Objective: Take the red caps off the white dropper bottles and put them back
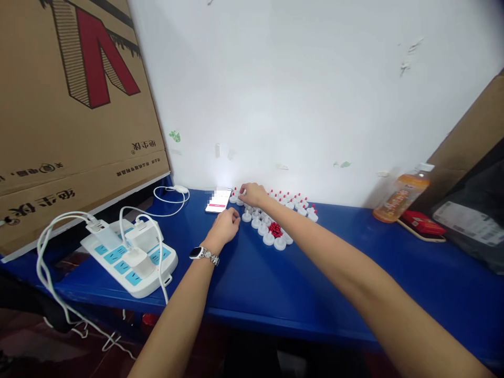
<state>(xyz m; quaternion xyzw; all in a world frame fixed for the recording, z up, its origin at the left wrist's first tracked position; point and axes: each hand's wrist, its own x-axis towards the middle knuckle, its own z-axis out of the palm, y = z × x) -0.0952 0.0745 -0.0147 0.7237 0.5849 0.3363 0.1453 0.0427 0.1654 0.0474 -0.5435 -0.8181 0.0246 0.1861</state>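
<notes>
your right hand (254,194) is out ahead, palm down, fingertips drawn narrow at the left end of the white pieces (269,239); whether they pinch one, you can't tell from here, the hand covers it; your left hand (225,228) lies closer to you and to the left, fingers loosely curled, nothing showing in it, though its underside is hidden; a watch (196,253) sits on that wrist;

now the pieces themselves, spread on the blue table (271,296) to the right of your left hand and passing under your right forearm; red tips (311,205) stand on many along the far side, beyond that forearm, and one shows just left of your right fingers; the nearer ones look bare, so it reads as part done, with these untipped; a small red heap (275,229) rests among them, to the right of your left hand, presumably loose tips; your forearm hides some, so there's no full count;

further out, a lit phone (219,201) lies just beyond your left fingers; a loaded power strip (149,286) sits left of your left wrist; well off to the right of both hands, a leaning orange bottle (400,198) and a red packet (423,222)
</notes>
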